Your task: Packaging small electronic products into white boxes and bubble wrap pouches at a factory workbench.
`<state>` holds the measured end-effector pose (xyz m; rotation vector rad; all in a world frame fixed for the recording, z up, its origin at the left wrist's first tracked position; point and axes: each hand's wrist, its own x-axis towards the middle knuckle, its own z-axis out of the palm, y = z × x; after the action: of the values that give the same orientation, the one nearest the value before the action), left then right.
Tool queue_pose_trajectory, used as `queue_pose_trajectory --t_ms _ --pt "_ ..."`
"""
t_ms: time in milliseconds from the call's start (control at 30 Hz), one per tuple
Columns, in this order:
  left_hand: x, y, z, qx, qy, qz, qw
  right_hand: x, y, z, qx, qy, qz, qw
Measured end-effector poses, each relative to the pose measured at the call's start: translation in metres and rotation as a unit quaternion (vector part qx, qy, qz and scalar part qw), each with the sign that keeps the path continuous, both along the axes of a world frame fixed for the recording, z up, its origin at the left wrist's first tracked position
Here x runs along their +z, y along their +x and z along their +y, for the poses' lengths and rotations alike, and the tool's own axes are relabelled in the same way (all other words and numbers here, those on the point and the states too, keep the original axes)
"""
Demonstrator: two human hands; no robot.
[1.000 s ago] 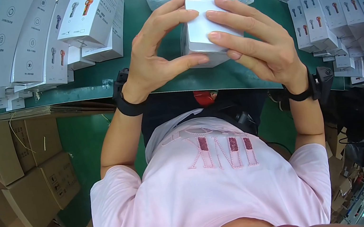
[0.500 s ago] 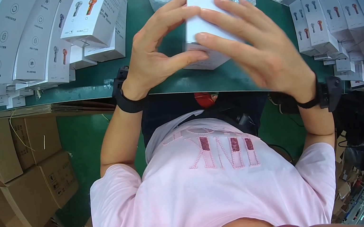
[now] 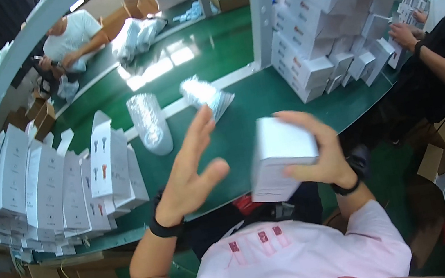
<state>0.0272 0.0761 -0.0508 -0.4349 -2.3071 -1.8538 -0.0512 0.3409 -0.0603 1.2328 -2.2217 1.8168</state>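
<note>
A white cardboard box is gripped in my right hand, thumb on its near side and fingers over the far side. It is held tilted above the near edge of the green table. To the left of the box, my left hand is raised with fingers stretched and thumb apart, holding nothing. Beyond the left hand lie a bubble-wrapped roll and a smaller bubble-wrapped packet.
White printed boxes stand in a row at the left. A tall stack of white boxes rises at the right beside a metal post. Other people work across the table, and one person's arm is at the far right.
My left hand has come off the box and moved left. The right hand now holds the box alone, lower and nearer to me. The view has shifted up and right.
</note>
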Motion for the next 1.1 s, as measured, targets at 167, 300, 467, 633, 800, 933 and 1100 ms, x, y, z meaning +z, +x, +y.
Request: queue_pose_trajectory --t_ms 167,300,467,633,800,933,1100 --pt "-0.024 -0.133 -0.009 0.231 0.04 -0.225 0.946 0.0 -0.008 0.111 -0.444 -0.072 0.171 0.876" --pt "-0.077 -0.207 -0.053 0.425 -0.206 -0.279 0.836 -0.009 -0.059 0.166 -0.667 -0.041 0.253 0.699" --pt "-0.084 -0.208 -0.064 0.371 -0.321 -0.313 0.813 -0.026 -0.112 0.23 -0.755 -0.001 0.225 0.616" --pt "-0.068 -0.177 -0.058 0.243 -0.296 -0.364 0.849 -0.034 -0.183 0.259 -0.743 -0.005 0.2 0.638" --pt "-0.057 -0.17 -0.047 0.179 -0.453 -0.33 0.809 -0.045 -0.215 0.278 -0.749 0.028 0.167 0.641" --pt "-0.07 -0.158 -0.045 0.216 -0.56 -0.194 0.776 -0.067 -0.198 0.269 -0.713 0.041 0.201 0.671" --pt "-0.07 -0.164 -0.055 0.211 -0.498 -0.245 0.805 -0.074 -0.179 0.221 -0.649 0.004 0.291 0.703"
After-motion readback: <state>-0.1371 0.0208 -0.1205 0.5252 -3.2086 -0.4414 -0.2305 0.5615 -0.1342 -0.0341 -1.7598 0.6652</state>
